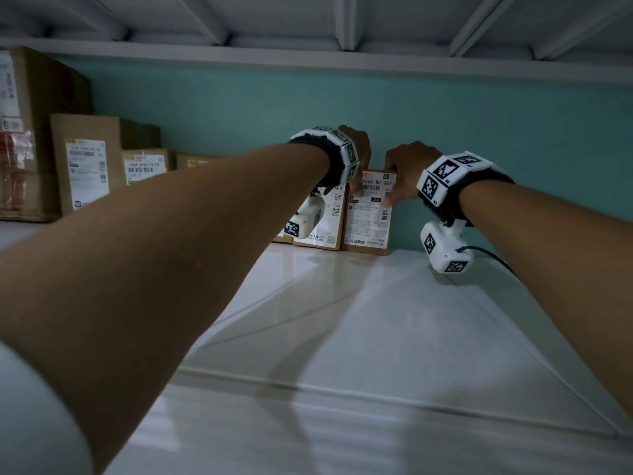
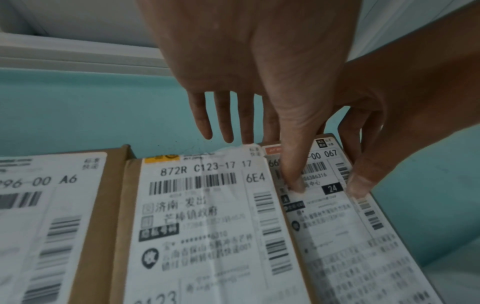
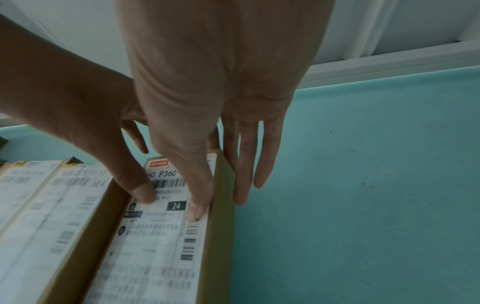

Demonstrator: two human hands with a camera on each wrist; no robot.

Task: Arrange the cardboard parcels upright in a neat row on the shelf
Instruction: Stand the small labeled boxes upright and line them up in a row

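The rightmost cardboard parcel (image 1: 368,221), labelled "P360-00 067", stands upright against the teal wall at the right end of the row. My left hand (image 1: 361,166) and right hand (image 1: 397,180) both grip its top. The left thumb (image 2: 293,181) and right thumb (image 3: 197,209) press on its front label, and fingers reach down behind its top edge. In the right wrist view, two right fingers (image 3: 244,185) lie along the parcel's (image 3: 155,246) right side. It touches the upright "872R" parcel (image 2: 202,216) on its left, and another labelled parcel (image 2: 39,216) stands beyond that.
More boxes continue the row leftward: a small one (image 1: 144,166), a taller one (image 1: 85,166) and a large one (image 1: 20,132). The white shelf surface (image 1: 342,320) stretches toward me, with the upper shelf's underside (image 1: 308,29) close overhead. Bare teal wall (image 1: 513,149) lies right of the parcels.
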